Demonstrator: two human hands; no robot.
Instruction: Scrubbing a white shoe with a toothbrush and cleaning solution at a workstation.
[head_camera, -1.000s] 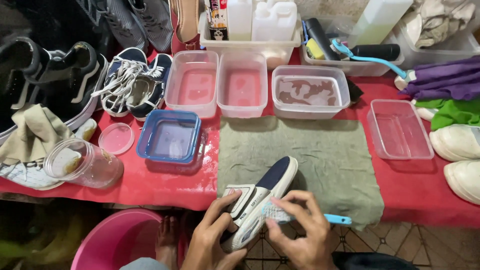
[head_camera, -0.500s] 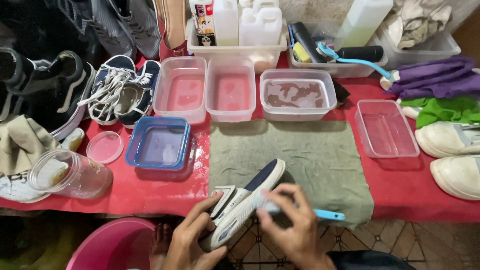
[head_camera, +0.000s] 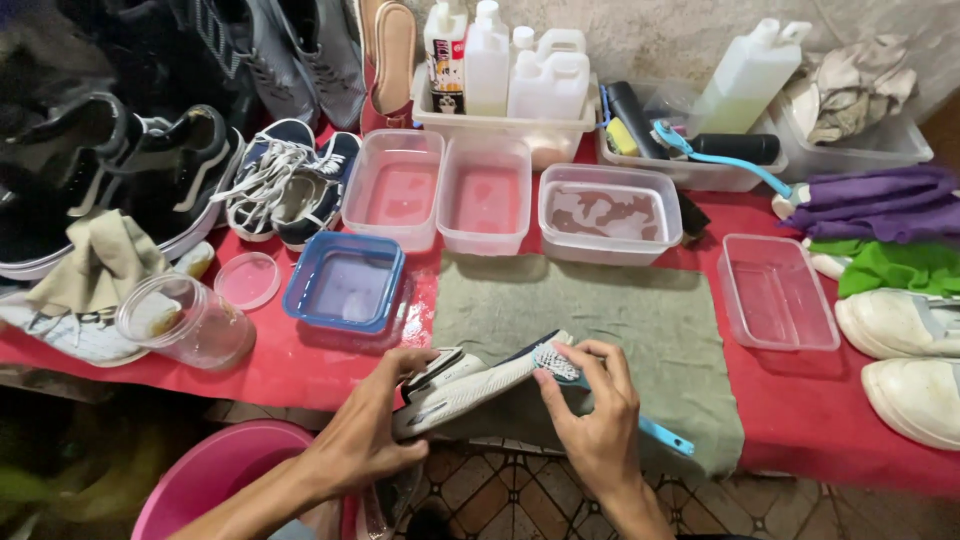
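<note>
Two hands working over grey-green towel (head_camera: 640, 330). Left hand (head_camera: 385, 430) is clamping heel of shoe (head_camera: 475, 385), tilting sole sideways for access. Right hand (head_camera: 590, 420) is gripping blue brush (head_camera: 660, 437), pressing bristles on toe. Pink bucket (head_camera: 215, 475) below.

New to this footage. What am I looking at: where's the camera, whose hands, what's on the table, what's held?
There is no machine here: a person works with two bare hands, and the single camera sits on their head, looking down. The left hand holds a white and dark shoe by its heel end. The right hand presses a light-blue-handled brush against the shoe's toe end. They work over a grey-green towel on a red table. Behind it stand clear tubs of water, a blue-rimmed container, white bottles and more shoes. A pink bucket sits below.
</note>
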